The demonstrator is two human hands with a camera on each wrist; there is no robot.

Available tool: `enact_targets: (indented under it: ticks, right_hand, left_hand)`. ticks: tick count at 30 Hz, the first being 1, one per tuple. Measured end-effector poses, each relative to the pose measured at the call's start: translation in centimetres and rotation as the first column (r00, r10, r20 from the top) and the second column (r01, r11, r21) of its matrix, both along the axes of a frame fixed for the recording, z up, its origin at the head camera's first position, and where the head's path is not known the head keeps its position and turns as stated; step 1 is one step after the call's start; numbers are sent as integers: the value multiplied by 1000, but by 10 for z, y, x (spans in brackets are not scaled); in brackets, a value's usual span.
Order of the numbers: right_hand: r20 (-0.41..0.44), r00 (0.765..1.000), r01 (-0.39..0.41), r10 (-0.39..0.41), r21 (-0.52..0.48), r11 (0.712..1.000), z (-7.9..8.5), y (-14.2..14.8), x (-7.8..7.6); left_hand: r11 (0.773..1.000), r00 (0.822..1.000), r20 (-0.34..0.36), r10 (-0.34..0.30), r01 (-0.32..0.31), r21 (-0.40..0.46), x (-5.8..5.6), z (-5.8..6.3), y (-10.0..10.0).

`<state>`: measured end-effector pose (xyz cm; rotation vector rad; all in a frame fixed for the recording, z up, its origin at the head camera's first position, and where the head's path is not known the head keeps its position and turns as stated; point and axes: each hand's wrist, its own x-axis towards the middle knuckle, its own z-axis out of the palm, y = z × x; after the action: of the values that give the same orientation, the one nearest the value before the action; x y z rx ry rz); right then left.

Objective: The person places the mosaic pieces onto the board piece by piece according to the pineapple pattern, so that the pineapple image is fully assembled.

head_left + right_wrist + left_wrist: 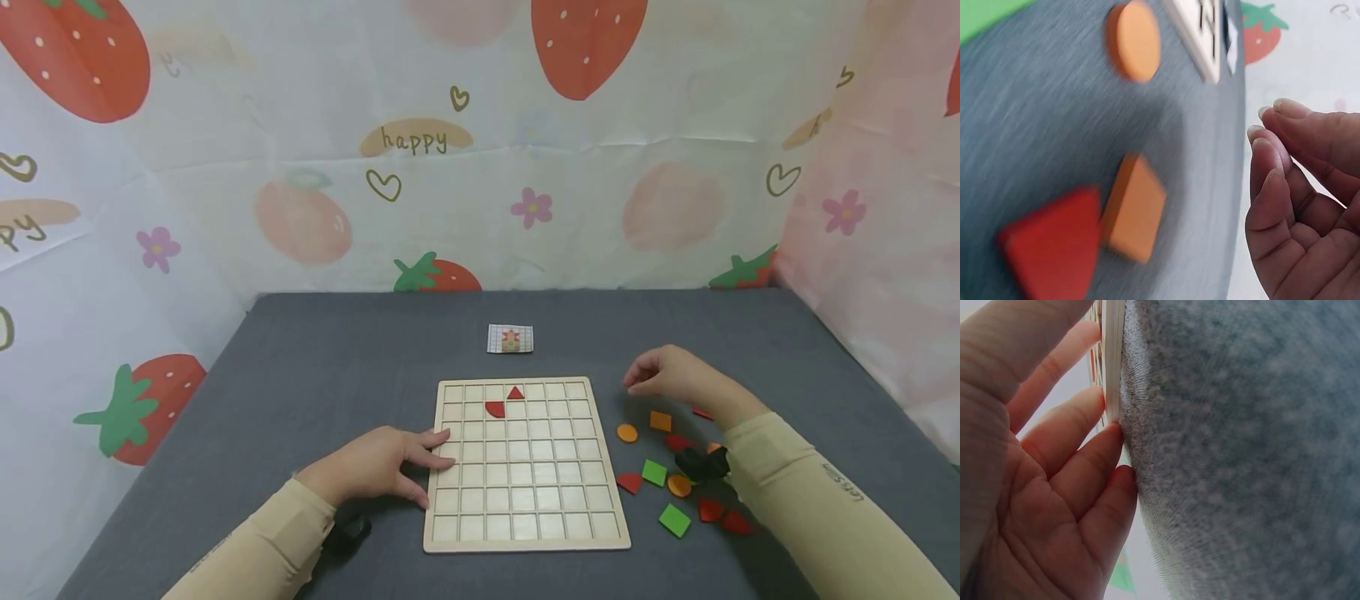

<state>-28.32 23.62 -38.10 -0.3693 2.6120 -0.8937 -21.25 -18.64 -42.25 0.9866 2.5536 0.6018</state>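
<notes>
A square wooden grid board (pixel 531 523) lies on the table with a red triangle (pixel 515 392) and a red quarter-circle piece (pixel 495 409) in its upper cells. My left hand (pixel 386 467) spreads its fingers at the board's left edge, two fingertips over the rim and the thumb beside it. In the left wrist view, fingertips (pixel 1113 434) meet the edge of the board (pixel 1113 356). To the right of the board, my right hand (pixel 671 379) hovers above the table, fingers loosely bent and no piece showing between them. Below it lies an orange square (pixel 661 421).
Right of the board lie loose pieces: an orange disc (pixel 627 433), a green square (pixel 675 521), a red quarter circle (pixel 629 482) and several others, some partly under the right forearm. Behind the board is a small card (pixel 511 339) with a grid pattern. Printed cloth (pixel 450 217) hangs behind the table.
</notes>
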Motion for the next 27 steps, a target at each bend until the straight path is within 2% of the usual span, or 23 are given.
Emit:
enact_targets:
  ticks: [13,21,27]
  right_hand:
    - [49,999,-10,10,-2,1000,-14,26,11]
    - [56,997,-64,62,26,998,-18,33,15]
    - [49,997,-65,62,58,996,-19,31,16]
  left_hand:
    - [1000,1000,-9,0,0,-6,1,4,1]
    - [1000,1000,-15,-7,7,3,2,6,2]
    - [1000,1000,-14,-5,5,6,3,7,1]
